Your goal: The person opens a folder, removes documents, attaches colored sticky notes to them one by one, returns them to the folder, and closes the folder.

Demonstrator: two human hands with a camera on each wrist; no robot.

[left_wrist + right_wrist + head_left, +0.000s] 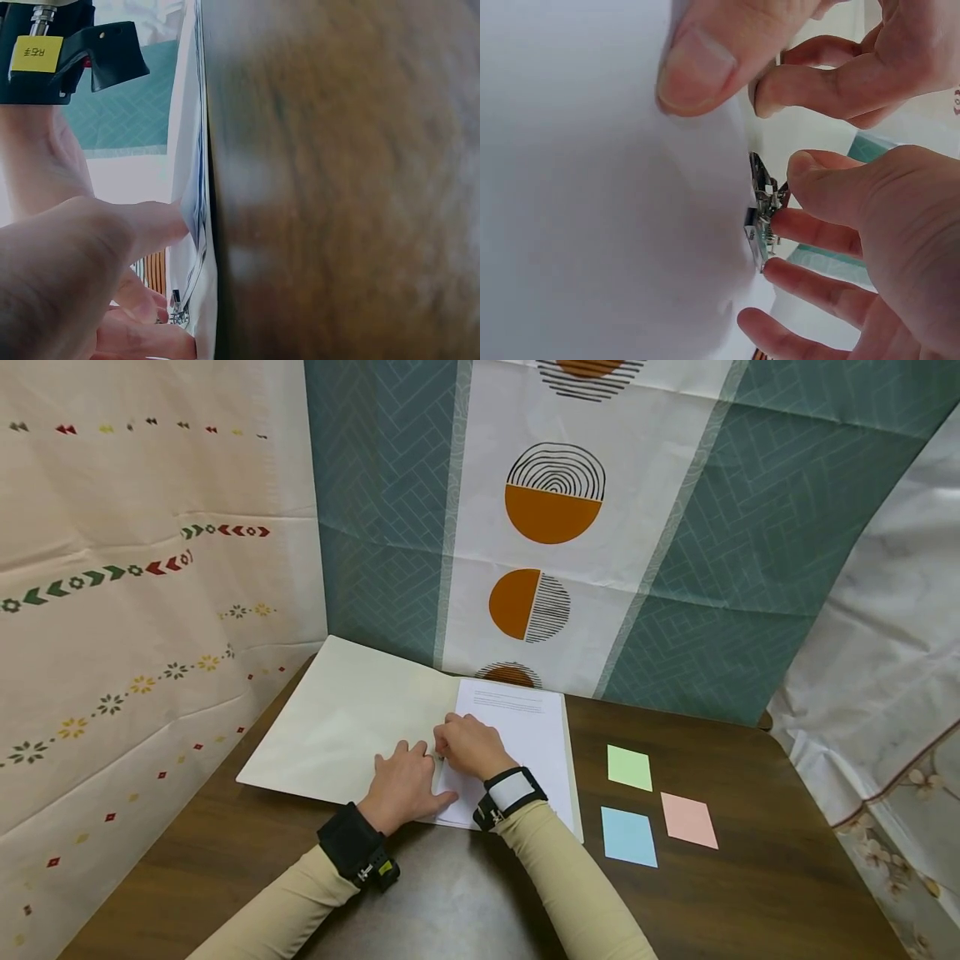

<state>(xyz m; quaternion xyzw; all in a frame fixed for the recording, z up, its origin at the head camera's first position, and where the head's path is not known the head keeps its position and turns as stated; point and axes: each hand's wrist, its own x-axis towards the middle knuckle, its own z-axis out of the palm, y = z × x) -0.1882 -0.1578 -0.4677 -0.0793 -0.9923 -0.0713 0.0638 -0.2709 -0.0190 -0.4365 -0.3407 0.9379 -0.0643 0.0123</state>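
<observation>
An open cream file folder (352, 710) lies on the table, with a stack of white paper (517, 735) on its right side. A metal clip (763, 214) sits at the fold, along the sheets' left edge. My right hand (471, 747) is over it; in the right wrist view the thumb and index finger pinch the clip's lever, the other fingers spread beside it. My left hand (405, 785) rests at the fold's near end, its thumb (701, 71) pressing the paper and its fingers over the left cover. In the left wrist view that thumb touches the sheets' edge.
Right of the folder lie a green sticky note (629, 767), a blue sticky note (628, 837) and a pink sticky note (689, 820). The brown wooden table (757, 885) meets a patterned curtain (390, 527) at the back, with cloths hanging at both sides.
</observation>
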